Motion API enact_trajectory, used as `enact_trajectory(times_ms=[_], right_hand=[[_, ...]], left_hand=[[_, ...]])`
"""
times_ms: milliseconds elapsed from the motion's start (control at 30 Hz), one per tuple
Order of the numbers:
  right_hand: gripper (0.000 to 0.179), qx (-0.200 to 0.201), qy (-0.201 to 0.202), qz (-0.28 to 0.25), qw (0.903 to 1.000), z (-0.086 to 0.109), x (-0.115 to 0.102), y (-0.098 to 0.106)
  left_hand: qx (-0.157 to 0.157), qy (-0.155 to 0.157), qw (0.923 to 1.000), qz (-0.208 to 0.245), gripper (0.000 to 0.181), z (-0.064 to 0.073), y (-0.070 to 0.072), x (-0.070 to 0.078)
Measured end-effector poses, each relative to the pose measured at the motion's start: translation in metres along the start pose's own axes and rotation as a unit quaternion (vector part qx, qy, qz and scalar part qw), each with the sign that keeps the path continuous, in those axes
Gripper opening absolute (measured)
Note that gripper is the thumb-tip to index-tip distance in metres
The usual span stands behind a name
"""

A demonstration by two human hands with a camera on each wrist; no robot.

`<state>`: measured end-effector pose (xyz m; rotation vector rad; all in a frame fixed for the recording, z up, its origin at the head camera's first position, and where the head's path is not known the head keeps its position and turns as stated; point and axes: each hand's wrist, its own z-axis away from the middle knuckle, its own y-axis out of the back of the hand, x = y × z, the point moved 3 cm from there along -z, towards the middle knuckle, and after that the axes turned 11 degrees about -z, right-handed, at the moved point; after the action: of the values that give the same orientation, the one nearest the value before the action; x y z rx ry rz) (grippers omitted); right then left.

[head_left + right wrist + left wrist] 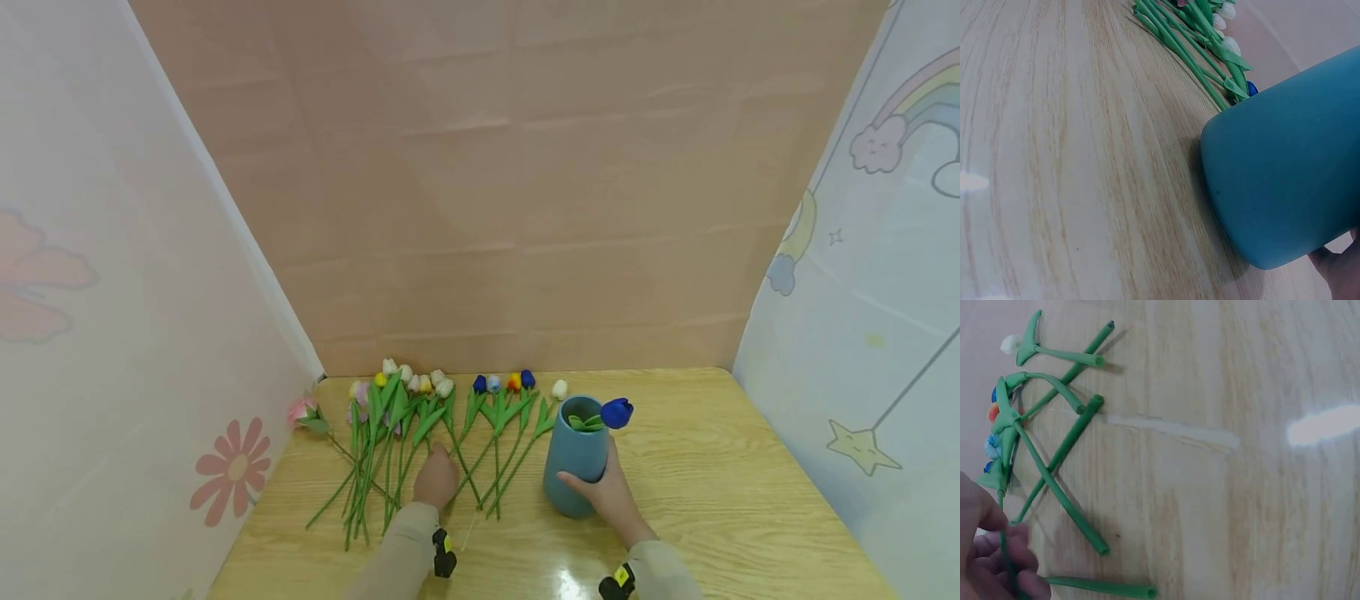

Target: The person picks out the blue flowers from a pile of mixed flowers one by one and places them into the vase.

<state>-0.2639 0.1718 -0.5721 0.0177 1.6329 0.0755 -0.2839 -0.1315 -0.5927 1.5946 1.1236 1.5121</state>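
My right hand (609,487) grips a blue-grey vase (567,471) around its right side, thumb across the front. The vase stands upright on the table, and a dark blue artificial tulip (617,413) leans out over its right rim, green leaves inside the mouth. In the right wrist view the vase wall (1285,162) fills the right side, hiding most of that hand. My left hand (437,477) is among the flowers left of the vase. In the left wrist view its thumb and fingers pinch a thin green tulip stem (1003,547); this stem runs up toward a dark blue bloom.
Between hand and vase lie several tulips, including an orange-red one (513,381), a light blue one (493,382) and a white one (559,389). A denser pile with white tulips (444,387) and a pink flower (302,410) lies left on the wooden table (720,500). Walls enclose three sides.
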Motion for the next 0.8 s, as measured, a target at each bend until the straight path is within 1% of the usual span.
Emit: enact_trajectory(times_ms=[133, 200, 267, 333, 400, 500, 567, 600, 667, 800], right_hand=[[0.1, 0.005, 0.003, 0.003, 1.0, -0.002, 0.004, 0.001], [0.1, 0.006, 0.005, 0.004, 1.0, -0.002, 0.005, 0.001], [0.1, 0.005, 0.006, 0.002, 1.0, -0.001, 0.005, 0.001], [0.101, 0.005, 0.005, 0.0, 1.0, -0.001, 0.005, 0.001], [0.101, 0.005, 0.006, -0.001, 1.0, -0.001, 0.005, 0.0], [0.101, 0.005, 0.007, 0.004, 1.0, -0.001, 0.005, 0.0], [0.101, 0.005, 0.007, 0.005, 0.9999, -0.001, 0.005, 0.0], [0.101, 0.005, 0.007, 0.005, 1.0, -0.001, 0.005, 0.0], [0.101, 0.004, 0.004, 0.002, 1.0, -0.001, 0.005, 0.0], [0.103, 0.007, -0.003, -0.004, 1.0, -0.002, 0.006, 0.0]], left_hand=[[0.018, 0.024, 0.9995, 0.005, 0.022, 0.0, 0.007, 0.003], [0.031, 0.02, 0.9993, -0.004, 0.022, -0.001, 0.007, 0.003], [0.034, 0.016, 0.999, -0.023, 0.023, -0.001, 0.007, 0.003], [0.03, 0.01, 0.9988, -0.038, 0.021, -0.001, 0.008, 0.003], [0.017, 0.015, 0.9992, -0.033, 0.021, 0.001, 0.012, 0.005], [-0.003, 0.036, 0.9992, -0.015, 0.03, 0.003, 0.016, 0.007], [-0.006, 0.045, 0.999, -0.003, 0.038, 0.004, 0.018, 0.007], [-0.004, 0.046, 0.9989, -0.003, 0.04, 0.004, 0.018, 0.007], [0.0, 0.045, 0.999, -0.004, 0.038, 0.004, 0.017, 0.006], [0.02, 0.029, 0.9992, -0.021, 0.024, 0.003, 0.014, 0.004]])
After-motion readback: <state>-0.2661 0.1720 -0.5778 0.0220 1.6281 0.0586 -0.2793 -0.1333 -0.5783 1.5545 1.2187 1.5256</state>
